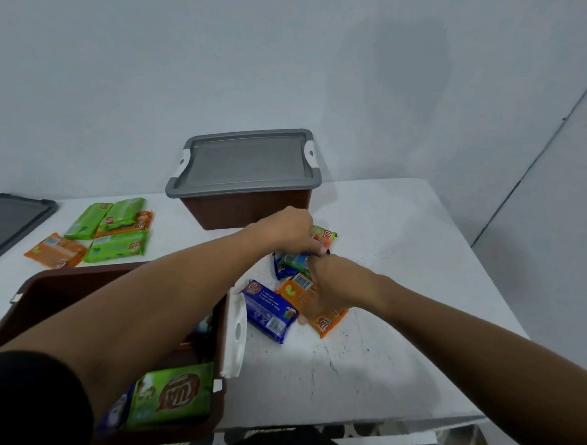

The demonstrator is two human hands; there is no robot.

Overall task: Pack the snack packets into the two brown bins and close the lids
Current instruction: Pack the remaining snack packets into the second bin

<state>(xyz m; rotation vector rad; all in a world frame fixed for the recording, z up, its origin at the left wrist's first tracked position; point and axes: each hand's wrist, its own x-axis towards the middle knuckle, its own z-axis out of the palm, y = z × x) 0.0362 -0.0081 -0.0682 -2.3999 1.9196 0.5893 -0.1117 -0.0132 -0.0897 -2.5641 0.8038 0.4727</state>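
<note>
Both hands were reached into a packet cluster at the table's (397, 344) centre.

The left hand (286, 230) was curled over a green-orange packet (325, 235) and apparently gripped it, though the fingers were blurred. The right hand (329, 284) was pressed flat on an orange packet (328, 321), a blue packet (269, 310) beside it. A lidded bin (250, 183) stood at 12 o'clock; an open bin (80, 290) holding a green packet (172, 397) sat at 7; more packets (113, 231) lay at 10.

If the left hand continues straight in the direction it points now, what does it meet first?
Probably the orange packet just beyond the left hand, whose fingertips already seem to touch it. Past that lies bare white table; depth is unclear.
</note>
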